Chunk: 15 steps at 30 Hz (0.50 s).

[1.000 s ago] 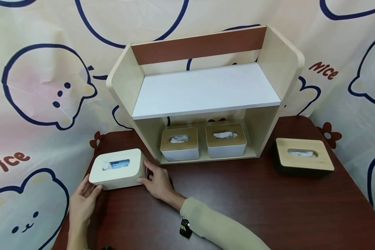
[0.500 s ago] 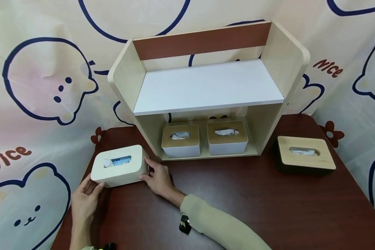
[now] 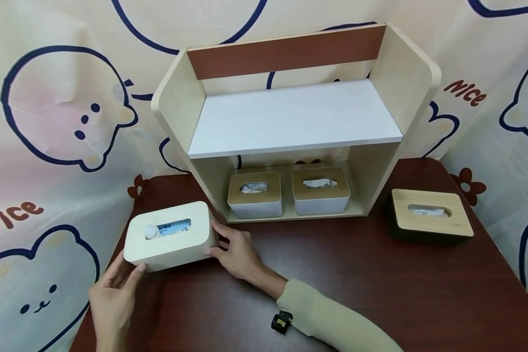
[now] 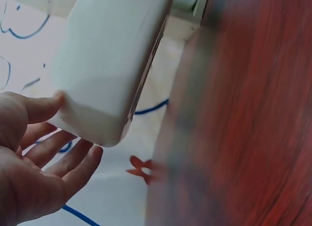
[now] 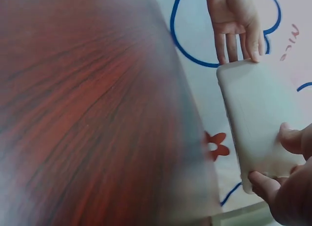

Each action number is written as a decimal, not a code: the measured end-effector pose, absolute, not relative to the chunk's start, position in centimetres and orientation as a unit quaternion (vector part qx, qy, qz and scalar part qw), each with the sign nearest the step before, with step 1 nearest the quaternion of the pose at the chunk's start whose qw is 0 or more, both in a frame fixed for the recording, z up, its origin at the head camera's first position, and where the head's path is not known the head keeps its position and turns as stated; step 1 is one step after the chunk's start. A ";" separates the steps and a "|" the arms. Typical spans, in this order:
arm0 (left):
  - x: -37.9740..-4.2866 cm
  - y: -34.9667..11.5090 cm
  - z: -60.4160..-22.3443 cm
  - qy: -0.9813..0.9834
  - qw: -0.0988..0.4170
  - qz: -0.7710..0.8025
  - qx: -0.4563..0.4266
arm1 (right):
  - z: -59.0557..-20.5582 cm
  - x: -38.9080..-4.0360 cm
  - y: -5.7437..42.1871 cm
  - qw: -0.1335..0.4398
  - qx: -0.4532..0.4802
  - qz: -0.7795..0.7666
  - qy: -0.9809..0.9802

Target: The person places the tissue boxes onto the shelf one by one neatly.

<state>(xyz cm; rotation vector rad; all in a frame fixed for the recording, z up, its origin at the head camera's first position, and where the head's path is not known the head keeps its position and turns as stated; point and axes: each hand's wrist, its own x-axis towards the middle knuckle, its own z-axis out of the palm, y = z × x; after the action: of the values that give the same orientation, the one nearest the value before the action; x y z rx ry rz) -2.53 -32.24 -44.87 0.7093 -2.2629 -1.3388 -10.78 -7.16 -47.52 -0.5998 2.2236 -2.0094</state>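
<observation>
A white tissue box (image 3: 171,247) with a slot showing blue-and-white packing is held at the left of the table, off its surface. My left hand (image 3: 113,292) grips its left end, thumb at the front corner. At the right end my right hand (image 3: 237,248) holds it between thumb and fingers. In the left wrist view, the box's side (image 4: 102,65) is seen above the left hand (image 4: 39,172). Both hands appear on opposite ends of the box (image 5: 261,119) in the right wrist view, the right hand (image 5: 287,182) nearest the camera.
A wooden desk shelf (image 3: 295,120) stands at the back. In its lower compartment sit two tissue boxes with wooden lids, the left one (image 3: 254,194) and the right one (image 3: 321,190). A black tissue box with a light wooden lid (image 3: 431,215) stands right on the dark table (image 3: 334,274).
Both hands have brought the white tissue box slightly nearer the camera, and it looks larger. The right forearm has shifted right. The head view has tilted slightly down.
</observation>
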 end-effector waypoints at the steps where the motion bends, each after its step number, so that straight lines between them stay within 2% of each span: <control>1: -2.3 -31.8 -44.7 -0.813 0.209 -0.480 0.253 | -47.3 -10.6 -6.6 0.047 -0.196 -0.658 0.726; 10: -0.4 -28.1 -43.8 -0.806 0.234 -0.496 0.223 | -45.7 -8.9 -1.8 0.067 -0.197 -0.652 0.729; 15: 0.0 -25.9 -43.5 -0.797 0.257 -0.519 0.170 | -44.6 -8.4 0.8 0.061 -0.201 -0.650 0.730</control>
<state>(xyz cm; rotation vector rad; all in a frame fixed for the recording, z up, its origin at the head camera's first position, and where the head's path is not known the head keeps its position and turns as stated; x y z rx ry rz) -0.03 -25.87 -43.50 0.4617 -2.1622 -1.4094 -8.42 0.85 -44.57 -0.6076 2.2094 -1.9658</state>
